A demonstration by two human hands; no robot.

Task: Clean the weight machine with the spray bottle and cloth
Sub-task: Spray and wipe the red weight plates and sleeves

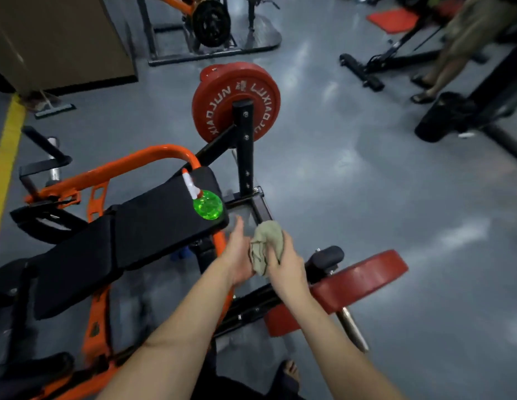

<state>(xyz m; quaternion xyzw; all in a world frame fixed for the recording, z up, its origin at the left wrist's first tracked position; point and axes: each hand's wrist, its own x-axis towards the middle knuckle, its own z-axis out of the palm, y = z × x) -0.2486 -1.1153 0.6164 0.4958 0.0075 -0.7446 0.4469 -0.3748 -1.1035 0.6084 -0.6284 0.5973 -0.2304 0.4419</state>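
Observation:
A green spray bottle (207, 204) with a white and orange nozzle stands on the far corner of the weight machine's black padded seat (142, 223). The machine has an orange frame (127, 166) and red weight plates. A crumpled beige cloth (266, 245) is held in front of me, just right of the seat's corner. My right hand (286, 265) grips the cloth from the right. My left hand (238, 252) lies flat against the cloth's left side with straight fingers pointing away from me.
A red plate (237, 101) hangs on a black post ahead, another red plate (346, 287) on a bar at my right. Other gym machines stand at the back. A person's legs (450, 59) are at the upper right. My foot (290, 370) shows below.

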